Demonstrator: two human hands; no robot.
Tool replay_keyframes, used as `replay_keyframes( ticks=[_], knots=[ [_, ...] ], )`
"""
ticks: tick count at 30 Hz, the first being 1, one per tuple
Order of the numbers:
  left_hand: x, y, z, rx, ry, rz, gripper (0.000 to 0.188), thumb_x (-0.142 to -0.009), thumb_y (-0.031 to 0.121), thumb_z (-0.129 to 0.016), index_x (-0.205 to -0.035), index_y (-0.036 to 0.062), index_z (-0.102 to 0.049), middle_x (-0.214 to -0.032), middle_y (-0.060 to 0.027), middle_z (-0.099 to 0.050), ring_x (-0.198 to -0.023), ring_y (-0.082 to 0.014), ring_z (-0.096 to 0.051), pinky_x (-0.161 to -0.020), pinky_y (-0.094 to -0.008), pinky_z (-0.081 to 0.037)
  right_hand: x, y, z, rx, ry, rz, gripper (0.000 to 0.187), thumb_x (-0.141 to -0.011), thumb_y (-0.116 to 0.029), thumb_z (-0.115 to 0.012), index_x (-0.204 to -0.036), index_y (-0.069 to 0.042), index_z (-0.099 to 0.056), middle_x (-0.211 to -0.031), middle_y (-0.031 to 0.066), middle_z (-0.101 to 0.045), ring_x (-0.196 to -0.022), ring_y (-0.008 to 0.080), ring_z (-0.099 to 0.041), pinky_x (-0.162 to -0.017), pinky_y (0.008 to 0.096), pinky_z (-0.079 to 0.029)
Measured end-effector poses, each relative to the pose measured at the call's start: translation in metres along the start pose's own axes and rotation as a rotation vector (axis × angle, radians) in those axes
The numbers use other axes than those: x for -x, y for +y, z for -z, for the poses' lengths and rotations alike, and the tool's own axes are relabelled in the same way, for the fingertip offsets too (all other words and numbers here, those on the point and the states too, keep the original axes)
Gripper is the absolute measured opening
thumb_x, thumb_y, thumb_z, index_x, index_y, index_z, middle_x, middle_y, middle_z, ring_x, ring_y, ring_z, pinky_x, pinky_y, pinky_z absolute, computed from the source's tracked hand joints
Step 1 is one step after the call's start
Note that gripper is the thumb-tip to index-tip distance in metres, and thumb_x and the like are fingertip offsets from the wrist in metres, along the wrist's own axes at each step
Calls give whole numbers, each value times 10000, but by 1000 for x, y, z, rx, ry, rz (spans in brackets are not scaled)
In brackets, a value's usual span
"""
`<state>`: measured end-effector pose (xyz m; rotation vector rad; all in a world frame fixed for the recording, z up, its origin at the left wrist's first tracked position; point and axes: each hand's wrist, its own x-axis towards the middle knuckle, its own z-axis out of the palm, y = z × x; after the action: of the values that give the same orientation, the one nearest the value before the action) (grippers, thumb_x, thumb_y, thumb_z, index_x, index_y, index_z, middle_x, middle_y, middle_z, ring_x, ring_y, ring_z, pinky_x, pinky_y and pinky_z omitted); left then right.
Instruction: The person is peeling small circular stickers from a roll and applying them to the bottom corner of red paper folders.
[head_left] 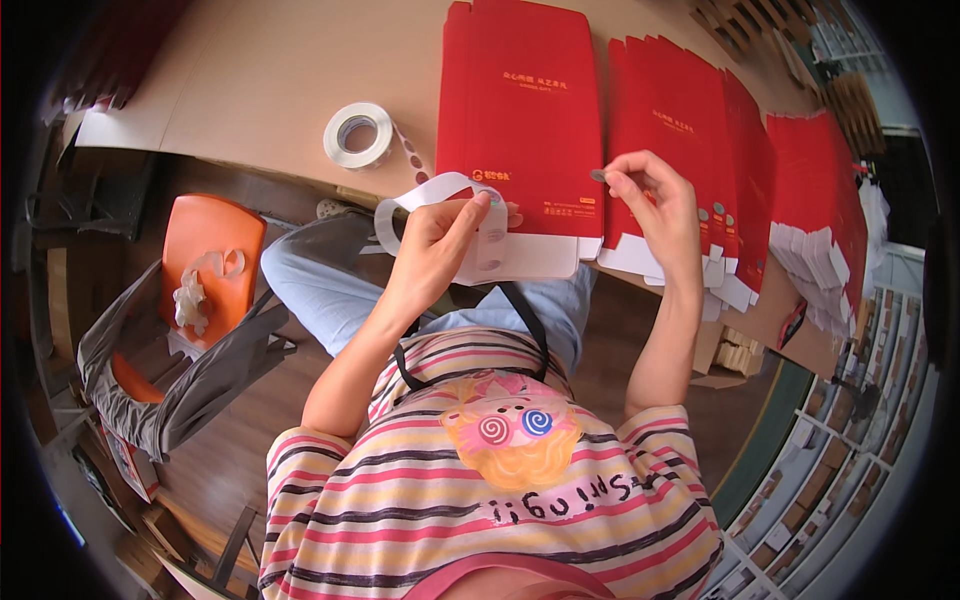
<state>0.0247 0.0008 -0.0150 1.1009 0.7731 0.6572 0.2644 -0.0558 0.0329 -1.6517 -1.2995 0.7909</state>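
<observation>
The worktop (260, 75) spans the top of the frame. Overlapping red boxes (665, 150) lie at upper right; one red box (520, 130) lies flat at top centre. The left hand (440, 240), at centre, has fingers clasped on a white strip (492, 245). A roll (335, 142) lies upper left of centre. Right of centre, the right hand (655, 200) pinches a grey sticker (598, 175) by that box's right edge.
</observation>
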Motion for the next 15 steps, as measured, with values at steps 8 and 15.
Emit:
replay_keyframes(
  ticks=[8,15],
  knots=[
    [-2,-13,6,-114,-19,9,444,-1029,328,-484,-1064,-56,-705,-934,-103,-738,-843,-100,-646,-808,-268,-517,-36,26,19,194,-407,-282,154,-925,-159,-656,-929,-6,-664,-764,7,-649,-673,59,-559,-620,208,-450],
    [-3,-13,9,-123,-43,20,449,-1029,333,-481,-1100,-57,-691,-962,-104,-738,-866,-110,-648,-827,-276,-512,-40,26,17,304,-413,-223,180,-897,-185,-684,-889,-5,-683,-748,15,-667,-681,63,-589,-606,226,-452]
  ],
)
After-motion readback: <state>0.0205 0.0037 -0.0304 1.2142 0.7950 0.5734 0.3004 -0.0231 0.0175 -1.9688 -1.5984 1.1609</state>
